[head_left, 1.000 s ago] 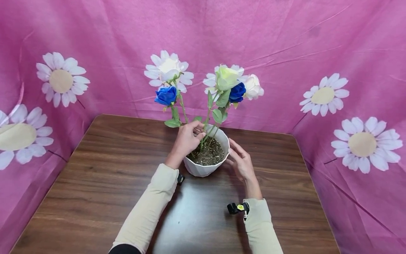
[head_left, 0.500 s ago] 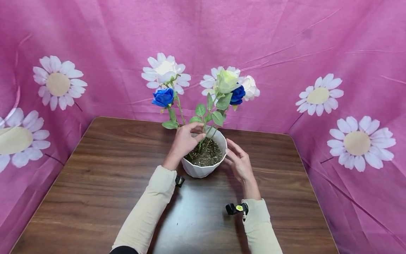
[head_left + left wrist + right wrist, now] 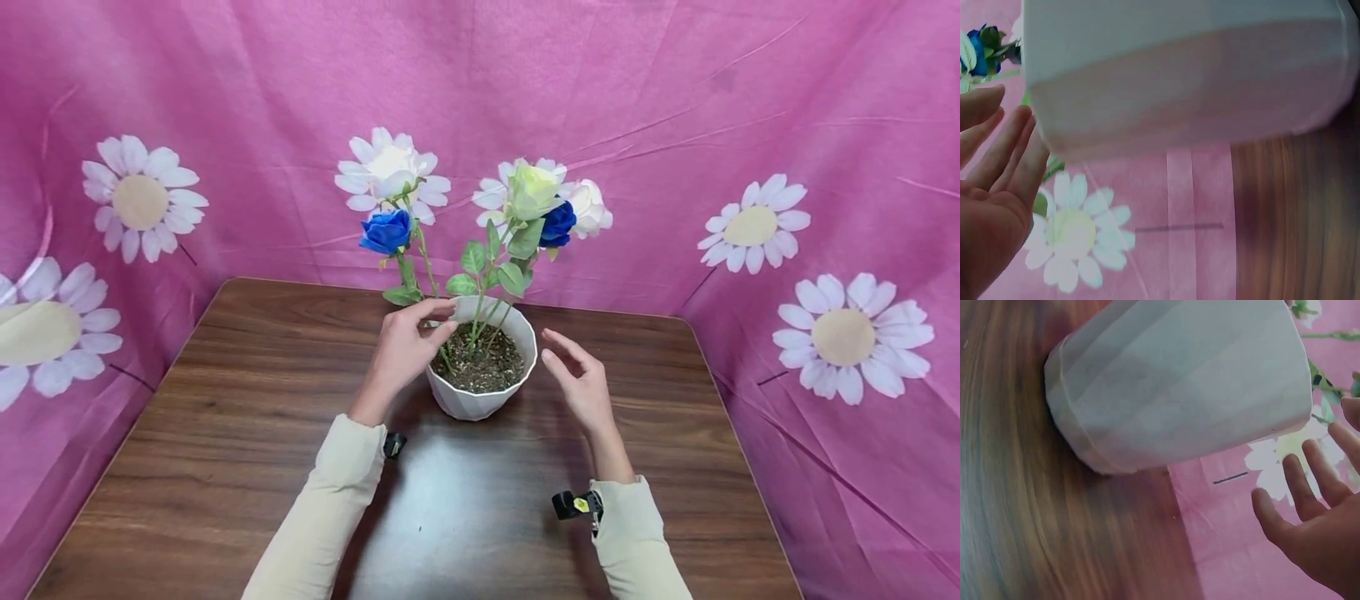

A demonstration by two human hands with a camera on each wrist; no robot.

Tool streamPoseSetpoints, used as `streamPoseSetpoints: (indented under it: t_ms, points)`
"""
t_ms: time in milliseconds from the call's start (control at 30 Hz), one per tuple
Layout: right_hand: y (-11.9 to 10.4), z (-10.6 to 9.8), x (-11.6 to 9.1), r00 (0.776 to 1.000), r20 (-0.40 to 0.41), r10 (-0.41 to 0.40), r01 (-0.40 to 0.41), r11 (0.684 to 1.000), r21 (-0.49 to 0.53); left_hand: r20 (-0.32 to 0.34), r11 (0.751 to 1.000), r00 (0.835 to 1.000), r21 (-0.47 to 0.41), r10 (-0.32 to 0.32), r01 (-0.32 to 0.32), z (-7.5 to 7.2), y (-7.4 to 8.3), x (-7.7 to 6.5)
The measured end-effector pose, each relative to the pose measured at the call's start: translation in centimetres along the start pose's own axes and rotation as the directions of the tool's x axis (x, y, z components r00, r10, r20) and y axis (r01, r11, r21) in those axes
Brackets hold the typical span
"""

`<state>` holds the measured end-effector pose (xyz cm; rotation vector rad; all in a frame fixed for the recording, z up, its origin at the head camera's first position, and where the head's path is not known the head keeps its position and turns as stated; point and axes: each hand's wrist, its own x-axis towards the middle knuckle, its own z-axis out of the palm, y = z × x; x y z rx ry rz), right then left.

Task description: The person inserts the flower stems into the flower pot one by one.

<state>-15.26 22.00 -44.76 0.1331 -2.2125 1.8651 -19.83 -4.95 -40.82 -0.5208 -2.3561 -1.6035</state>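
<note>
A white faceted flowerpot full of dark soil stands on the table, with several artificial roses rising from it. A blue rose and a white rose lean left; a pale green rose, another blue rose and a pinkish-white rose stand to the right. My left hand hovers at the pot's left rim, its fingers loosely bent and holding nothing. Just off the right side of the pot is my right hand, fingers spread and apart from it, as the right wrist view shows.
The brown wooden table carries the pot near its back edge. Pink cloth printed with large white daisies hangs behind and on both sides. A black wrist camera sits at the left cuff, another camera at the right.
My left hand has let go of the green stem and drawn back left to the pot's rim. My right hand has come away from the pot's side, moving slightly right.
</note>
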Motion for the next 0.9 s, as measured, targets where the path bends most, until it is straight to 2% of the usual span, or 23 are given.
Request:
streamPoseSetpoints:
  t_ms: [67, 133, 267, 400, 467, 567, 700, 800, 900]
  points:
    - [-0.3, -0.2, -0.1, 0.998, 0.007, -0.07, 0.07, 0.987, -0.144, -0.026, 0.999, 0.999, 0.034, 0.034, -0.033, -0.7, -0.2, -0.5]
    - [-0.6, -0.4, -0.2, 0.989, 0.022, -0.147, 0.147, 0.945, -0.291, -0.046, 0.993, 0.996, 0.096, 0.076, -0.071, -1.5, -0.5, -1.1]
    - [-1.0, -0.8, -0.3, 0.956, 0.049, -0.288, 0.265, 0.784, -0.562, -0.065, 0.962, 0.985, 0.237, 0.157, -0.137, -2.7, -1.4, -2.0]
    - [-1.1, -1.1, -0.3, 0.929, 0.078, -0.362, 0.312, 0.653, -0.69, -0.072, 0.912, 0.974, 0.371, 0.216, -0.175, -3.6, -2.2, -2.6]
    - [-1.2, -1.2, -0.3, 0.92, 0.087, -0.382, 0.321, 0.607, -0.727, -0.073, 0.876, 0.966, 0.442, 0.249, -0.193, -4.0, -2.6, -2.8]
    - [-1.1, -1.4, -0.4, 0.915, 0.096, -0.393, 0.32, 0.558, -0.766, -0.072, 0.81, 0.947, 0.541, 0.313, -0.227, -4.4, -3.1, -3.1]
    - [-0.9, -1.5, -0.8, 0.918, 0.104, -0.382, 0.308, 0.524, -0.794, -0.062, 0.729, 0.919, 0.63, 0.39, -0.267, -5.1, -4.0, -3.7]
    - [-0.8, -1.5, -1.1, 0.928, 0.104, -0.359, 0.288, 0.51, -0.81, -0.037, 0.695, 0.911, 0.659, 0.41, -0.286, -5.3, -4.4, -4.1]
    - [-0.5, -1.3, -1.6, 0.941, 0.096, -0.324, 0.257, 0.501, -0.827, -0.012, 0.675, 0.908, 0.673, 0.419, -0.302, -5.3, -4.6, -4.4]
